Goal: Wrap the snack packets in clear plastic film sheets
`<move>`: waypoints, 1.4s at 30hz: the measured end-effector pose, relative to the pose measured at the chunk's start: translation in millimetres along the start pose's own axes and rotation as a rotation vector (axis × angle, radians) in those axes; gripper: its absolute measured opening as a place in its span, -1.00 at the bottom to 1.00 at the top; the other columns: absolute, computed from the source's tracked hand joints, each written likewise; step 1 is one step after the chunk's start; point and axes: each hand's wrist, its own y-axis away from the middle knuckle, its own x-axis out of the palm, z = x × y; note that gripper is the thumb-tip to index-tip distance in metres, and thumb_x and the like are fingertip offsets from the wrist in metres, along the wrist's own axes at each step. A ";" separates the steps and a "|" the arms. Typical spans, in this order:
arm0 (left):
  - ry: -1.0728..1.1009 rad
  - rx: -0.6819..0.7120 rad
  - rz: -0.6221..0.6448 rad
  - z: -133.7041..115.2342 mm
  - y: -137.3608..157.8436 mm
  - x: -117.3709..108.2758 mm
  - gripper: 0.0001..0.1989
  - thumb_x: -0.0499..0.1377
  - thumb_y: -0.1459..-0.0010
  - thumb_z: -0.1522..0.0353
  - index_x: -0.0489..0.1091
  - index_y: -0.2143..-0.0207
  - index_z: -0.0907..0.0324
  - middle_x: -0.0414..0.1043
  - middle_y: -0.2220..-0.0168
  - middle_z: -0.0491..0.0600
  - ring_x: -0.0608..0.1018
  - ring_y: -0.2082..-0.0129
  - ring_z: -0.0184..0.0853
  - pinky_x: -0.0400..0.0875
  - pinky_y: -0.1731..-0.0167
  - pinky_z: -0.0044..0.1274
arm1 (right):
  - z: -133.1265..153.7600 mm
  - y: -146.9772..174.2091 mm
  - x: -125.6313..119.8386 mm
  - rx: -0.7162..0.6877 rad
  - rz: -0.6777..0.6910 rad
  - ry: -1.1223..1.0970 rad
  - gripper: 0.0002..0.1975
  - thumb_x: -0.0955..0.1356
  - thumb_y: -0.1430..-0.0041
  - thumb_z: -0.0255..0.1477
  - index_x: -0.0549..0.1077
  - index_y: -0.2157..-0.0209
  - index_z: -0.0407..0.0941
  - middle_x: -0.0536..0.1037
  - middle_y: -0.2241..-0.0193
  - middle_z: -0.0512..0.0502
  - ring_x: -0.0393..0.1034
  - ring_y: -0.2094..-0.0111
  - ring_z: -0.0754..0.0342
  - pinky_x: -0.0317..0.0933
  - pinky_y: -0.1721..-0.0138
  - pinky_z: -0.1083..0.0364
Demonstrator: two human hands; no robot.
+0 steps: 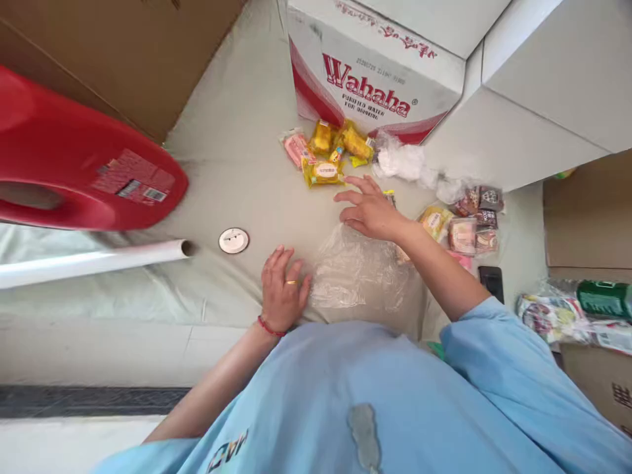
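My left hand [285, 289] rests at the left edge of a clear plastic bag [355, 276], its fingers loosely bent and apart; nothing shows in it. Above the bag's upper edge reaches my right hand [368, 209], fingers spread and holding nothing. Its fingertips are just below a yellow snack packet [323, 172]. Several more yellow packets [355, 141] and a pink packet [297, 148] lie in that group against the box. Under and beside my right forearm are another yellow packet [435, 220] and several pink and brown packets [463, 235].
A white and red Wahaha carton [370, 85] stands at the back. Crumpled white plastic [402, 161] lies before it. At left are a red plastic container [89, 158], a white tube [99, 262] and a round badge [234, 241]. A dark phone [491, 282] and green bottle [605, 298] are at right.
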 end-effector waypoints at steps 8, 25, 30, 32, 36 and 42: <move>0.071 0.258 0.087 -18.9 -29.9 -32.6 -0.72 0.12 -0.21 0.60 0.49 0.17 0.10 0.64 0.15 -0.02 0.58 -0.05 -0.23 0.44 0.01 -0.35 | 38.0 -69.1 -8.2 -0.071 0.412 0.118 -0.75 0.27 -0.36 -0.47 0.62 0.19 -0.11 0.66 0.23 -0.23 0.47 0.12 -0.17 0.20 0.06 -0.12; -0.028 -0.089 0.451 -15.1 -34.9 33.9 -0.38 -0.06 -0.45 0.22 0.05 -0.47 0.26 0.00 -0.49 0.25 0.09 -0.51 -0.02 -0.25 -0.45 0.02 | 46.7 26.5 70.2 0.000 -0.065 -0.070 -0.58 0.20 -0.50 -0.27 0.46 -0.22 -0.09 0.42 -0.28 -0.24 0.20 -0.31 -0.13 0.06 -0.35 -0.18; -0.062 -0.110 0.501 -14.7 -42.3 26.9 -0.40 -0.10 -0.47 0.17 0.10 -0.46 0.18 0.00 -0.50 0.19 0.10 -0.50 -0.02 -0.34 -0.43 0.08 | -8.9 32.4 55.7 0.512 -0.052 0.031 -0.48 0.21 -0.45 -0.28 0.35 -0.34 -0.17 0.23 -0.41 -0.36 0.01 -0.43 -0.30 -0.11 -0.40 -0.34; -0.085 -0.157 0.492 -8.8 -43.2 23.1 -0.43 -0.11 -0.48 0.16 0.13 -0.45 0.09 0.02 -0.50 0.13 0.11 -0.50 -0.02 -0.39 -0.41 0.10 | -22.3 29.5 40.7 0.572 -0.047 0.021 -0.49 0.23 -0.43 -0.28 0.41 -0.27 -0.24 0.28 -0.37 -0.43 0.10 -0.37 -0.34 0.03 -0.35 -0.30; -0.099 -0.203 0.473 4.7 -43.4 19.1 -0.41 -0.12 -0.48 0.17 0.02 -0.49 0.03 0.00 -0.51 0.11 0.12 -0.50 -0.06 -0.46 -0.41 0.09 | -29.1 4.4 16.3 0.538 -0.082 -0.033 -0.54 0.26 -0.40 -0.35 0.45 -0.22 -0.24 0.45 -0.20 -0.42 0.26 -0.19 -0.30 0.18 -0.25 -0.21; -0.120 -0.183 0.502 7.8 -43.5 20.9 -0.38 -0.13 -0.47 0.16 -0.05 -0.51 0.07 -0.03 -0.51 0.14 0.10 -0.50 -0.06 -0.45 -0.42 0.08 | -27.8 -65.5 20.4 0.329 -0.123 -0.013 -0.42 0.35 -0.31 -0.48 0.30 -0.35 -0.10 0.31 -0.33 -0.30 0.06 -0.34 -0.26 0.08 -0.30 -0.21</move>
